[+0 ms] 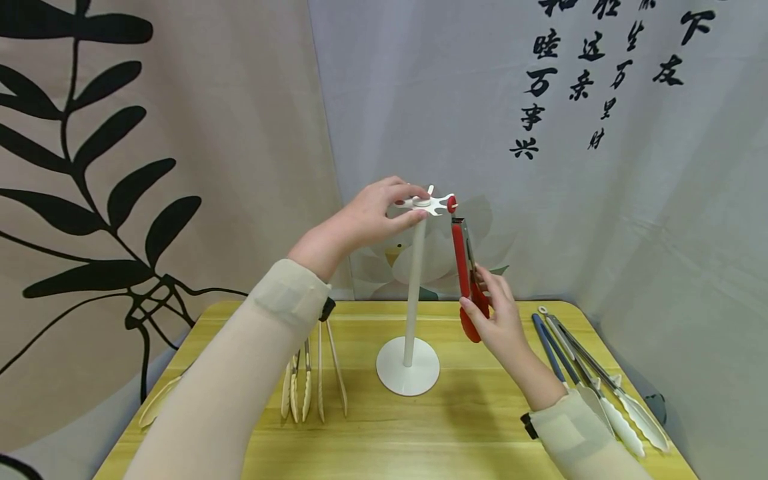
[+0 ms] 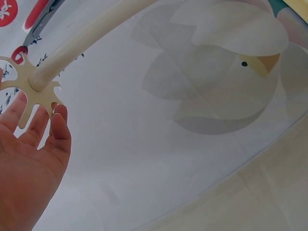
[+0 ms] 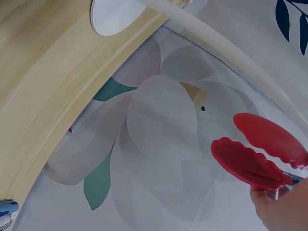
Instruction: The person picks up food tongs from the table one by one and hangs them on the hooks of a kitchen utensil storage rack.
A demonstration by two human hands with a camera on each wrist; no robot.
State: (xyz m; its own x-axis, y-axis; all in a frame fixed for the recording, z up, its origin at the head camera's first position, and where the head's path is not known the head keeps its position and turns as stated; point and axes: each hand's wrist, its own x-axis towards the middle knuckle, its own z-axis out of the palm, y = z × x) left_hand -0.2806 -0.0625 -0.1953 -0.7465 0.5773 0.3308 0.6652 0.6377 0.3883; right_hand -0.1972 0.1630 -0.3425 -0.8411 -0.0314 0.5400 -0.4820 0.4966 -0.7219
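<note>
A white hook stand [image 1: 417, 287] stands upright on its round base, with a ring of hooks [image 1: 437, 204] at the top. My left hand [image 1: 384, 210] holds that hook ring, thumb in front and fingers over its left side; in the left wrist view the fingers [image 2: 60, 127] curl at the hooks. Red tongs [image 1: 461, 257] hang head down at the stand's right, their red pull ring [image 1: 452, 204] at a hook. With thumb and fingers, my right hand [image 1: 495, 310] grips the tongs low down near the heads. The scalloped red heads [image 3: 250, 166] are slightly apart in the right wrist view.
Several cream-tipped tongs [image 1: 307, 387] lie on the wooden table [image 1: 354, 450] left of the stand, and another cream-tipped utensil [image 1: 157, 403] lies at the left edge. Blue-handled [image 1: 549, 347] and white-tipped tongs [image 1: 624, 423] lie on the right. A printed curtain [image 1: 660, 220] hangs behind.
</note>
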